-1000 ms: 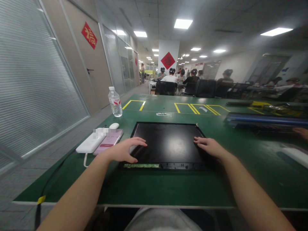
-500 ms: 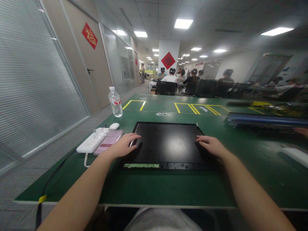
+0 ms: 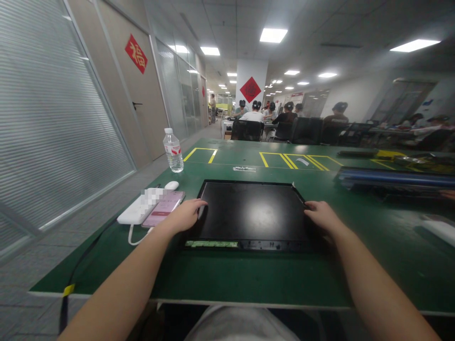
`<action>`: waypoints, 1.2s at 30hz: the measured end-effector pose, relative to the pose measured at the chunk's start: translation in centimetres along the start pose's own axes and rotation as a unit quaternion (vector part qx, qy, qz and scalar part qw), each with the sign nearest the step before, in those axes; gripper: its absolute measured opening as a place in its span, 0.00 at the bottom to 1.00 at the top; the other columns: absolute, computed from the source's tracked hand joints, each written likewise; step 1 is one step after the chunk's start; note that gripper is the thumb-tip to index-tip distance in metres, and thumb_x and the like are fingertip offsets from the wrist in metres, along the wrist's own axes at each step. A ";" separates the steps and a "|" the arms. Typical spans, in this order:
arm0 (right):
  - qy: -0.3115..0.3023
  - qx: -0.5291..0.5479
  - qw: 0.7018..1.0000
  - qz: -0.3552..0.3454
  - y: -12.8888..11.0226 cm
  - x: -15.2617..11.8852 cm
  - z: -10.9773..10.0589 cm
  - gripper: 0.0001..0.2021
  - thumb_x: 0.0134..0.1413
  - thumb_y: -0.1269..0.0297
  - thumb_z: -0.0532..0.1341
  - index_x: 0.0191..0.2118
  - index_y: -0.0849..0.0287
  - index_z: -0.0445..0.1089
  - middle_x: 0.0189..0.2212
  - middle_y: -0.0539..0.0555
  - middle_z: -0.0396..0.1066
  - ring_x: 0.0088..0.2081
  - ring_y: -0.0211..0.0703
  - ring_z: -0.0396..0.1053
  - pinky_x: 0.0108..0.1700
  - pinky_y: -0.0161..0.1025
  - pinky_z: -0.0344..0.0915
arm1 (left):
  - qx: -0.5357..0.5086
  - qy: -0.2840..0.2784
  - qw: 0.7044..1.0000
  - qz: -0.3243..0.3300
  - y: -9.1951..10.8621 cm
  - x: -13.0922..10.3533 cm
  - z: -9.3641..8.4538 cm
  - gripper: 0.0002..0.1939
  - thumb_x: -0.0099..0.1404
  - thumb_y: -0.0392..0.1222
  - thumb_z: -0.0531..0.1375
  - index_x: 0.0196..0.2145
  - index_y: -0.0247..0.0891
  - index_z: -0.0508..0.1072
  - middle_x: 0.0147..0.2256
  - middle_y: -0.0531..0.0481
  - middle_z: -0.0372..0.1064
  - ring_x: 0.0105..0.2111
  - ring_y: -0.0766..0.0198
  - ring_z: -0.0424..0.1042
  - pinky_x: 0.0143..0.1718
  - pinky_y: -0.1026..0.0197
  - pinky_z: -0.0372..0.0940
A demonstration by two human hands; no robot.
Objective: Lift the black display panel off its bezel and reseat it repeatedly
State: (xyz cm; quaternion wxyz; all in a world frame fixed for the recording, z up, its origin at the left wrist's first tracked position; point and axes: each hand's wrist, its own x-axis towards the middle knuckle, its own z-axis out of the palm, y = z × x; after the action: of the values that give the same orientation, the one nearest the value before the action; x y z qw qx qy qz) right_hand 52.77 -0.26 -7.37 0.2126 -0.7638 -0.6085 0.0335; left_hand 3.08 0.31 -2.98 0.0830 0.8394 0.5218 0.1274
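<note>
A black flat display panel in a dark frame lies on the green table in front of me. Along its near edge runs a green circuit strip. My left hand grips the panel's left edge, with the thumb and fingers closed around the rim. At the opposite side my right hand holds the right edge in the same way, thumb on top. The undersides of both grips are hidden.
Left of the panel are a white power bank with a cable, a phone, a white mouse-like object and a water bottle. A blue wrapped roll lies at the right. Another person's hand shows at the right edge.
Both hands have gone from resting with fingers over the panel to gripping its side edges; the right hand has shifted outward. The view has swung slightly left.
</note>
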 end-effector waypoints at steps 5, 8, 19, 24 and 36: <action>-0.017 0.008 1.000 -0.018 0.1 -0.1 0.1 0.20 0.47 0.66 0.61 0.48 0.58 0.80 0.41 0.60 0.79 0.43 0.53 0.76 0.48 0.42 0.71 | -0.003 0.012 1.000 0.002 -0.1 0.2 0.1 0.33 0.52 0.26 0.52 0.54 0.39 0.75 0.56 0.43 0.73 0.57 0.51 0.70 0.61 0.49 0.61; -0.020 0.006 0.999 -0.029 0.2 -0.1 0.1 0.19 0.46 0.68 0.60 0.44 0.57 0.81 0.41 0.58 0.79 0.44 0.53 0.76 0.50 0.42 0.70 | -0.012 0.016 1.000 0.004 -0.1 0.3 0.1 0.32 0.51 0.26 0.53 0.53 0.41 0.77 0.56 0.45 0.73 0.57 0.51 0.70 0.61 0.50 0.61; -0.054 0.047 0.997 -0.024 0.3 -0.1 -0.2 0.20 0.43 0.71 0.59 0.42 0.54 0.82 0.38 0.57 0.80 0.43 0.55 0.77 0.49 0.44 0.70 | -0.057 0.025 0.998 0.004 0.0 0.4 0.0 0.29 0.50 0.24 0.50 0.44 0.41 0.78 0.49 0.46 0.77 0.53 0.55 0.72 0.56 0.53 0.64; -0.072 0.039 0.997 0.015 -0.3 -0.3 -0.6 0.22 0.43 0.72 0.58 0.46 0.57 0.80 0.45 0.59 0.79 0.48 0.57 0.75 0.53 0.46 0.69 | -0.070 0.012 0.998 0.002 -0.1 0.4 -0.2 0.27 0.49 0.23 0.49 0.41 0.40 0.77 0.48 0.47 0.77 0.51 0.55 0.73 0.55 0.52 0.64; -0.077 0.037 0.995 0.048 -1.3 -0.6 -0.9 0.22 0.47 0.75 0.58 0.49 0.63 0.78 0.46 0.60 0.78 0.47 0.51 0.75 0.50 0.39 0.68 | -0.058 0.036 0.998 -0.009 -0.5 0.7 0.6 0.28 0.50 0.25 0.50 0.46 0.37 0.78 0.52 0.42 0.74 0.55 0.53 0.70 0.60 0.52 0.61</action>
State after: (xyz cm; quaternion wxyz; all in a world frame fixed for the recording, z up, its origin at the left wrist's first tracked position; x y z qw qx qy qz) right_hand 51.69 -0.85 -6.18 0.1915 -0.7791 -0.5838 0.1246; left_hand 3.12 1.18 -3.55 0.1135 0.8232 0.5241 0.1865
